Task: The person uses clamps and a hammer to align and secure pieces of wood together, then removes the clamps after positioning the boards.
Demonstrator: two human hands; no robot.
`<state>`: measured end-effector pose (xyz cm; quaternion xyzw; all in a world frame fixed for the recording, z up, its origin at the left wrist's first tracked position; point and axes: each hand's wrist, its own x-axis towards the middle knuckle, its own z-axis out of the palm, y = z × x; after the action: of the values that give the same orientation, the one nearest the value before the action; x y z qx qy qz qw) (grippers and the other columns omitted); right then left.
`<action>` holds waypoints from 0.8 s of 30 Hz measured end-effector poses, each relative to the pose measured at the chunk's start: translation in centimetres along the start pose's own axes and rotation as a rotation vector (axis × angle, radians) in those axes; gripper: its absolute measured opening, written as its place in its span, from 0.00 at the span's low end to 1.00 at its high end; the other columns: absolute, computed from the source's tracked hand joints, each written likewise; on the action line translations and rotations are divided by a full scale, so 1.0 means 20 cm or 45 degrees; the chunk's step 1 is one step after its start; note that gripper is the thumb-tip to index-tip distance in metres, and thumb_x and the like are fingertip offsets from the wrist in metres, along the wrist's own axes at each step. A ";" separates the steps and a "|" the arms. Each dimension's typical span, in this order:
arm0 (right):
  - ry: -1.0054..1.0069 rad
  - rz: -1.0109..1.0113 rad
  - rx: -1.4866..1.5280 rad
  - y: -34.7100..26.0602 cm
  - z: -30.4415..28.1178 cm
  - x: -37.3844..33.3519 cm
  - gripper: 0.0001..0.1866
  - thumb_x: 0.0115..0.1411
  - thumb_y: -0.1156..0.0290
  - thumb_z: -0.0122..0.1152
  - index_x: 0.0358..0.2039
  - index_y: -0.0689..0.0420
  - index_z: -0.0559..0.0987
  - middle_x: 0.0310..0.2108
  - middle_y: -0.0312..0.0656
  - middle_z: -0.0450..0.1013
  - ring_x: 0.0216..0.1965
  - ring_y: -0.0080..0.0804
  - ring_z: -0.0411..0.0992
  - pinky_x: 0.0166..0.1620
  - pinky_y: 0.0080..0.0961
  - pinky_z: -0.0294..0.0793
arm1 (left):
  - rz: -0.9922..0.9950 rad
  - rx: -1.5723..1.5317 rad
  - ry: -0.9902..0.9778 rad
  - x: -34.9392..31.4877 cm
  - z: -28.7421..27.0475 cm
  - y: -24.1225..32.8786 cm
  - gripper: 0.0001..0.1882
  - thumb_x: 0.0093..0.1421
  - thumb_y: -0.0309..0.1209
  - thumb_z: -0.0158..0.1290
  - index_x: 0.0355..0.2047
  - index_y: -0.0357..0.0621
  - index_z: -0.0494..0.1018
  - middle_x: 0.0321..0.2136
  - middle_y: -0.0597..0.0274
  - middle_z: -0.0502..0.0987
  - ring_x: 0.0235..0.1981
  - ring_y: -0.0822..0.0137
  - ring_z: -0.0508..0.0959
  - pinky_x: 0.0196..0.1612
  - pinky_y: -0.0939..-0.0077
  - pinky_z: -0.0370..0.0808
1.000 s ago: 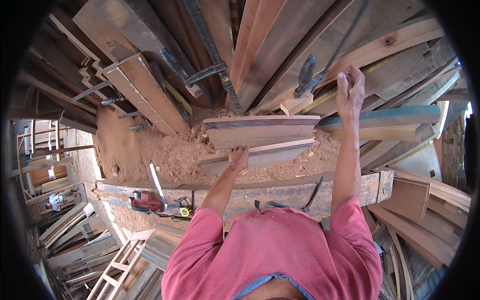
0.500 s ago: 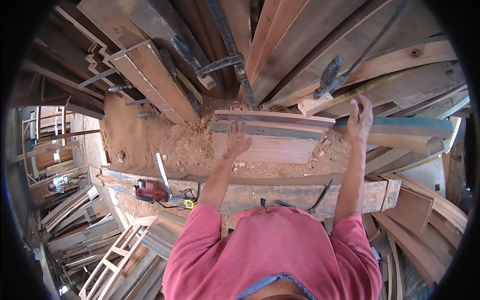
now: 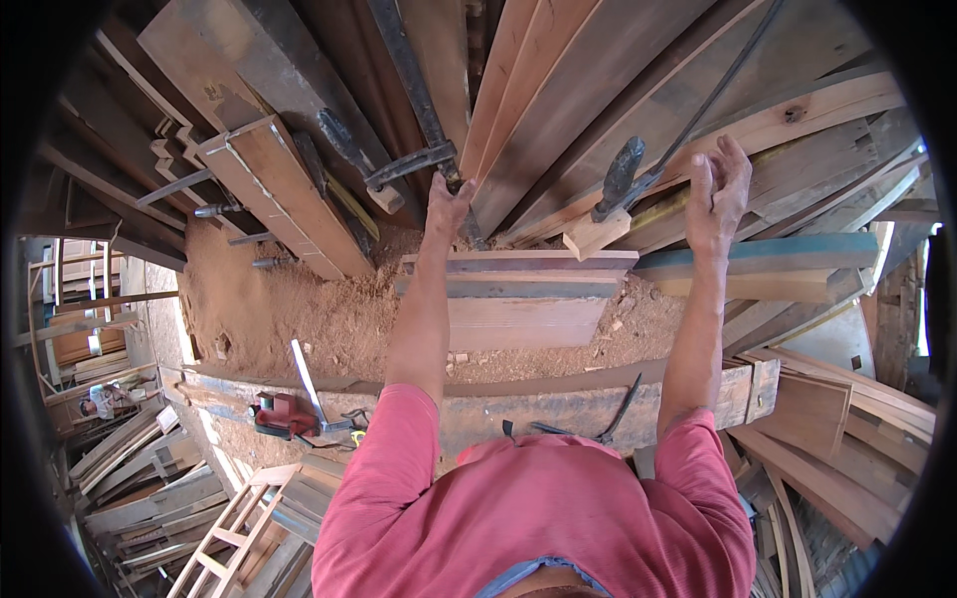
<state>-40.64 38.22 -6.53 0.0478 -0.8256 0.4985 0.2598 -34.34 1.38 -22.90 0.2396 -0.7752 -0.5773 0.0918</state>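
Note:
With my left hand (image 3: 449,207) I grip the bar of a dark metal bar clamp (image 3: 409,80), just below its sliding arm. The clamp's dark handle (image 3: 342,138) slants off to the left. My right hand (image 3: 718,194) is raised on the right, fingers loosely bent and apart, holding nothing. Left of it a second bar clamp, with a dark handle (image 3: 621,171), stands against a small pale wood block (image 3: 598,232). Between my arms, a stack of planed boards (image 3: 518,319) lies on the sawdust.
Long planks (image 3: 608,90) lean across the far side. Nearer me runs a worn bench beam (image 3: 538,407) with a red power tool (image 3: 286,414) and a white-bladed square (image 3: 307,379). Sawdust (image 3: 249,309) covers the left. Lumber is stacked at both sides; another person (image 3: 103,401) is at far left.
My left hand has moved from above the board stack forward to the clamp's bar and closed on it. My right hand has reached slightly farther forward. The view has shifted a little.

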 end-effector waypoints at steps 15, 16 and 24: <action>-0.693 0.422 1.246 0.34 0.18 0.22 0.24 0.74 0.52 0.48 0.53 0.62 0.74 0.44 0.43 0.75 0.47 0.34 0.73 0.56 0.32 0.71 | 0.253 -0.272 0.073 -0.27 -0.02 -0.20 0.14 0.72 0.39 0.52 0.49 0.42 0.69 0.34 0.68 0.75 0.35 0.77 0.71 0.40 0.76 0.72; -0.678 0.443 1.220 0.25 0.17 0.16 0.25 0.71 0.48 0.54 0.44 0.62 0.78 0.38 0.42 0.78 0.42 0.32 0.75 0.53 0.31 0.73 | 0.228 -0.352 0.045 -0.32 -0.01 -0.17 0.14 0.72 0.39 0.52 0.48 0.42 0.69 0.34 0.68 0.75 0.35 0.77 0.71 0.41 0.76 0.72; -0.820 0.243 0.868 -0.14 0.12 -0.13 0.29 0.67 0.40 0.56 0.35 0.59 0.78 0.30 0.39 0.78 0.34 0.25 0.76 0.40 0.26 0.75 | 0.236 -0.209 0.059 -0.67 -0.08 -0.16 0.14 0.71 0.40 0.52 0.41 0.41 0.72 0.31 0.67 0.76 0.35 0.74 0.73 0.41 0.75 0.71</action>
<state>-38.42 34.42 -6.45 0.2063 -0.6544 0.7223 -0.0866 -21.21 5.79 -23.58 0.1718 -0.7420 -0.6219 0.1821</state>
